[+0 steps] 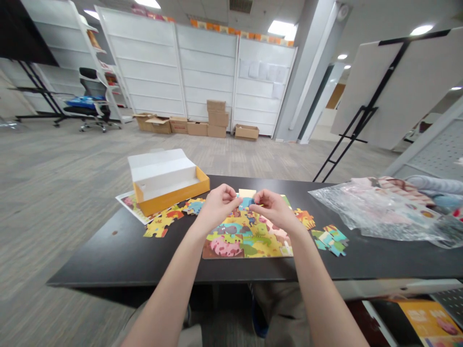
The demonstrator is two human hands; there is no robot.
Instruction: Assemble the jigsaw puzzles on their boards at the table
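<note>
L hand and R hand meet above the far edge of a jigsaw board, fingers pressed together, tips pinching in on a small blue jigsaw piece. Fingers hide most of it, so can't tell which hand bears it. Piece is just over the board's far-centre area. A tips-only pinch suits a piece this small: keeps its edges in view, w/ wrists low & steady.

Far L of the board, an open yellow box w/ white lining & white lid flap sits partly on a printed sheet; can't tell what's inside from this angle. Loose yellow-red pieces lie just L of the board, orange piece & teal pieces to the R. Clear plastic bag lies far R on the black table.
</note>
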